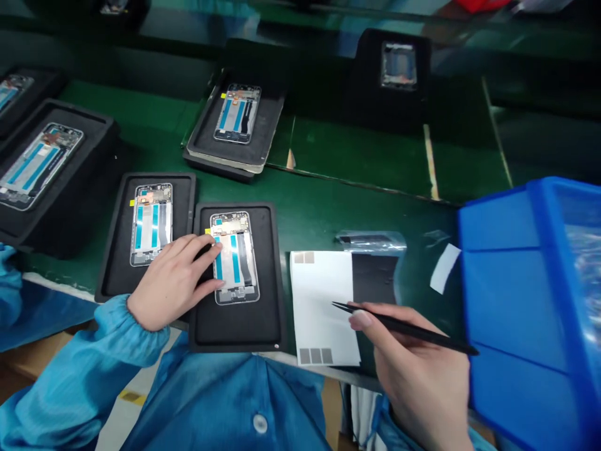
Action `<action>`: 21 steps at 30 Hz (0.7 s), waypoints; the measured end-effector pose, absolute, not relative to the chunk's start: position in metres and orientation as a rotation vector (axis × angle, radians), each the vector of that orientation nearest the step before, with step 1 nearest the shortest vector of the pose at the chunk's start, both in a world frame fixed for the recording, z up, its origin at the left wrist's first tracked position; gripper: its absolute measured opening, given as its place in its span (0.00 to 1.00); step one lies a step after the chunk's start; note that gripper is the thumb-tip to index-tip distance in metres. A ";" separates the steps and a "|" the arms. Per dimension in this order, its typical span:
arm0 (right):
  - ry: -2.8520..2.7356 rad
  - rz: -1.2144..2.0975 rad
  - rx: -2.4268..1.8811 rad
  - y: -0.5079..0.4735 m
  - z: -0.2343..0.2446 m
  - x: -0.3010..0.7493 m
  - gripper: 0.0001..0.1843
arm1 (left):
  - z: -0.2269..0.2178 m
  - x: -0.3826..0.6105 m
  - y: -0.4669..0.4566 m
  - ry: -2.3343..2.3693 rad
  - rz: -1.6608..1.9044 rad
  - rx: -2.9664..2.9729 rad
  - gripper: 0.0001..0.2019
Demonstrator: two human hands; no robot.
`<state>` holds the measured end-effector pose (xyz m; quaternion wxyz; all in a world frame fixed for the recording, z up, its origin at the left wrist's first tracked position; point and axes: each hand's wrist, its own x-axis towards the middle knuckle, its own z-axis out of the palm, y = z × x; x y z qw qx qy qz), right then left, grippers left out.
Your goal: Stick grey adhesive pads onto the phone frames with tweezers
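My left hand (pixel 171 282) has its fingers on the left edge of a phone mid-frame (pixel 235 260), which has blue strips and a silver metal body. The frame lies in a black foam tray (pixel 237 341). My right hand (pixel 417 369) grips a pair of black tweezers (pixel 413 330), their tips pointing left over a white sheet (pixel 319 307) with grey squares. That sheet lies on a black sheet (pixel 375 272). The tweezer tips appear not to touch the paper.
A blue plastic bin (pixel 516 294) stands at the right edge of the green bench (pixel 310 213). Several more phone frames lie in black trays to the left and far side. A small clear bag (pixel 370 241) and a white strip (pixel 445 268) lie nearby.
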<state>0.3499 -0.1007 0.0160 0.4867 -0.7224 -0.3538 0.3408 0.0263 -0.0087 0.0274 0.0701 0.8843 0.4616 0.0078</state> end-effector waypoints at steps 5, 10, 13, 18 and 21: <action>-0.610 0.739 -1.769 -0.114 0.004 0.393 0.15 | 0.058 0.033 0.006 1.388 0.143 2.659 0.20; -0.683 0.661 -1.635 -0.108 -0.008 0.425 0.13 | 0.074 0.110 0.020 1.233 0.315 2.675 0.15; -0.752 0.639 -1.590 -0.095 -0.010 0.433 0.13 | 0.056 0.181 0.028 0.987 0.277 2.641 0.14; -0.845 0.628 -1.495 -0.072 -0.004 0.433 0.10 | 0.020 0.259 0.051 1.010 0.272 2.566 0.21; -0.909 0.657 -1.426 -0.062 -0.003 0.434 0.08 | 0.008 0.269 0.062 0.928 0.287 2.545 0.14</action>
